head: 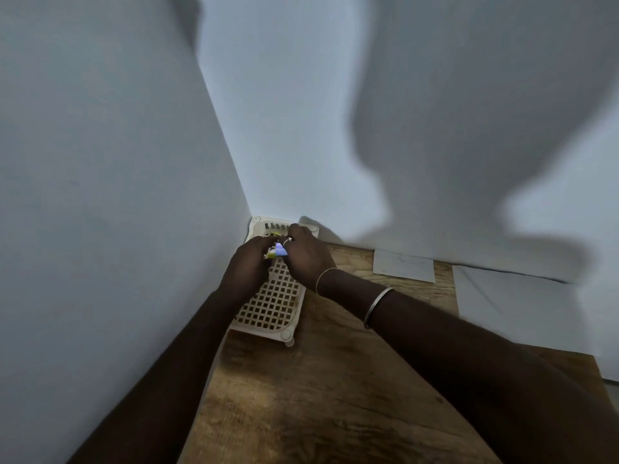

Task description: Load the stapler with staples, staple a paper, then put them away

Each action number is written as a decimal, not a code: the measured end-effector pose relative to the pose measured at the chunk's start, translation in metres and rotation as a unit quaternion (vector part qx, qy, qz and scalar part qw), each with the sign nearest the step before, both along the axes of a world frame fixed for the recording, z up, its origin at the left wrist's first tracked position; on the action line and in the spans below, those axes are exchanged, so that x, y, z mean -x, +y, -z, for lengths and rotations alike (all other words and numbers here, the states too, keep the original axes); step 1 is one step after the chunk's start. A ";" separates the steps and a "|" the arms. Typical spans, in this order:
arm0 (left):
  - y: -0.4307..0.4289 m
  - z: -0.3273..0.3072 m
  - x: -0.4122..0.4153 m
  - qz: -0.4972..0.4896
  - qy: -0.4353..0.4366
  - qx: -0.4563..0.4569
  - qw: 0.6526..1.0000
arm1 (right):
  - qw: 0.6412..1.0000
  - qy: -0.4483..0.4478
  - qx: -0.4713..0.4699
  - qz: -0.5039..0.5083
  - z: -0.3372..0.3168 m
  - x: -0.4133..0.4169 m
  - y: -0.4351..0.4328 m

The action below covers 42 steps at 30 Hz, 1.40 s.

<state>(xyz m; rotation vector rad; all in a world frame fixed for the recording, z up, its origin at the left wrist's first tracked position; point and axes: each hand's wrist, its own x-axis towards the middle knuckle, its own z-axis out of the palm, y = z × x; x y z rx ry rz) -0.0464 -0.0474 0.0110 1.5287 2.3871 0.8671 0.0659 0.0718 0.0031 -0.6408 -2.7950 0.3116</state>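
A cream plastic basket with a lattice bottom sits in the corner of a wooden table, against the wall. Both my hands are over its far half. My left hand and my right hand meet around a small box with blue, white and yellow print, their fingers curled onto it. The box is mostly hidden by my fingers. A bit of yellow-green shows just behind the hands. I cannot make out the stapler. A small sheet of paper lies flat by the back wall to the right.
Walls close in on the left and at the back. A larger pale sheet covers the table's right side. The wooden table top stretches toward me between my forearms. My right wrist wears two bangles.
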 end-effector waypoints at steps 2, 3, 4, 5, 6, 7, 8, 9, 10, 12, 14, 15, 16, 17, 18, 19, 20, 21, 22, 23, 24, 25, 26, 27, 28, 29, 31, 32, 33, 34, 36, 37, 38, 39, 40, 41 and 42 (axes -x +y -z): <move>-0.009 0.002 -0.008 -0.019 -0.006 0.003 1.000 | 1.000 -0.003 0.013 -0.008 0.002 -0.002 -0.008; -0.014 0.004 -0.010 -0.029 -0.009 0.011 0.999 | 1.000 0.001 0.024 -0.016 0.003 -0.003 -0.013; -0.017 0.006 -0.012 -0.039 -0.010 0.023 0.999 | 0.999 0.006 0.034 -0.021 0.004 -0.004 -0.017; -0.021 0.008 -0.014 -0.049 -0.013 0.037 0.998 | 0.999 0.007 0.039 -0.026 0.007 -0.005 -0.020; -0.023 0.010 -0.016 -0.055 -0.017 0.049 0.997 | 0.999 0.001 0.036 -0.029 0.010 -0.005 -0.023; -0.026 0.011 -0.017 -0.059 -0.024 0.058 0.996 | 0.999 -0.010 0.033 -0.030 0.013 -0.005 -0.026; -0.028 0.012 -0.019 -0.063 -0.030 0.061 0.996 | 0.999 -0.018 0.038 -0.026 0.016 -0.004 -0.028; -0.029 0.013 -0.020 -0.066 -0.031 0.060 0.996 | 0.998 -0.020 0.053 -0.017 0.019 -0.004 -0.030; -0.031 0.013 -0.021 -0.068 -0.029 0.058 0.996 | 0.997 -0.019 0.070 -0.010 0.020 -0.002 -0.032; -0.034 0.015 -0.024 -0.073 -0.026 0.054 0.995 | 0.995 -0.013 0.097 -0.001 0.023 0.000 -0.037; -0.037 0.017 -0.026 -0.081 -0.027 0.047 0.995 | 0.993 -0.007 0.120 0.005 0.026 0.002 -0.042; -0.039 0.019 -0.026 -0.085 -0.029 0.047 0.995 | 0.992 -0.005 0.128 0.007 0.027 0.003 -0.043; -0.040 0.020 -0.026 -0.088 -0.031 0.052 0.994 | 0.991 -0.005 0.134 0.007 0.029 0.004 -0.044; -0.040 0.021 -0.027 -0.090 -0.033 0.055 0.994 | 0.991 -0.007 0.137 0.007 0.031 0.005 -0.044; -0.041 0.022 -0.027 -0.091 -0.034 0.058 0.994 | 0.990 -0.012 0.137 0.005 0.032 0.005 -0.044; -0.041 0.023 -0.028 -0.091 -0.035 0.058 0.994 | 0.991 -0.016 0.136 0.004 0.033 0.006 -0.044; -0.041 0.023 -0.028 -0.090 -0.036 0.058 0.994 | 0.990 -0.020 0.138 0.003 0.033 0.006 -0.045; -0.042 0.023 -0.029 -0.090 -0.036 0.056 0.994 | 0.990 -0.020 0.139 0.003 0.034 0.007 -0.044; -0.043 0.024 -0.029 -0.092 -0.036 0.058 0.993 | 0.990 -0.021 0.141 0.004 0.033 0.008 -0.045; -0.043 0.024 -0.029 -0.094 -0.036 0.061 0.993 | 0.990 -0.021 0.142 0.004 0.033 0.009 -0.045; -0.044 0.024 -0.030 -0.097 -0.037 0.067 0.992 | 0.989 -0.024 0.145 0.006 0.032 0.009 -0.045; -0.045 0.026 -0.029 -0.098 -0.037 0.071 0.992 | 0.989 -0.026 0.148 0.006 0.033 0.010 -0.045; -0.045 0.025 -0.030 -0.098 -0.036 0.076 0.992 | 0.988 -0.030 0.149 0.006 0.032 0.010 -0.046; -0.046 0.026 -0.029 -0.097 -0.034 0.080 0.992 | 0.988 -0.032 0.149 0.006 0.033 0.010 -0.047; -0.046 0.025 -0.030 -0.097 -0.035 0.085 0.991 | 0.988 -0.036 0.150 0.007 0.033 0.010 -0.047; -0.047 0.025 -0.030 -0.097 -0.036 0.087 0.991 | 0.988 -0.037 0.149 0.006 0.034 0.010 -0.047; -0.048 0.025 -0.032 -0.097 -0.040 0.091 0.990 | 0.989 -0.042 0.145 0.003 0.035 0.010 -0.047; -0.048 0.023 -0.033 -0.098 -0.042 0.092 0.990 | 0.989 -0.046 0.143 0.003 0.034 0.009 -0.047; -0.048 0.025 -0.033 -0.095 -0.042 0.086 0.991 | 0.989 -0.044 0.141 0.002 0.036 0.009 -0.046; -0.049 0.023 -0.034 -0.094 -0.043 0.087 0.991 | 0.989 -0.048 0.139 0.002 0.034 0.009 -0.047; -0.050 0.024 -0.035 -0.094 -0.041 0.089 0.991 | 0.990 -0.050 0.132 0.001 0.033 0.009 -0.048; -0.050 0.026 -0.034 -0.094 -0.044 0.091 0.990 | 0.990 -0.047 0.130 0.002 0.036 0.010 -0.047; -0.051 0.024 -0.035 -0.093 -0.047 0.096 0.990 | 0.990 -0.054 0.128 0.003 0.033 0.008 -0.048; -0.051 0.024 -0.035 -0.092 -0.047 0.093 0.990 | 0.991 -0.054 0.123 0.002 0.035 0.009 -0.047; -0.051 0.023 -0.037 -0.091 -0.048 0.095 0.990 | 0.991 -0.058 0.124 0.002 0.032 0.008 -0.048; -0.052 0.025 -0.037 -0.088 -0.048 0.090 0.991 | 0.991 -0.052 0.123 0.002 0.035 0.008 -0.047; -0.050 0.022 -0.037 -0.095 -0.050 0.091 0.990 | 0.991 -0.061 0.117 0.007 0.033 0.009 -0.047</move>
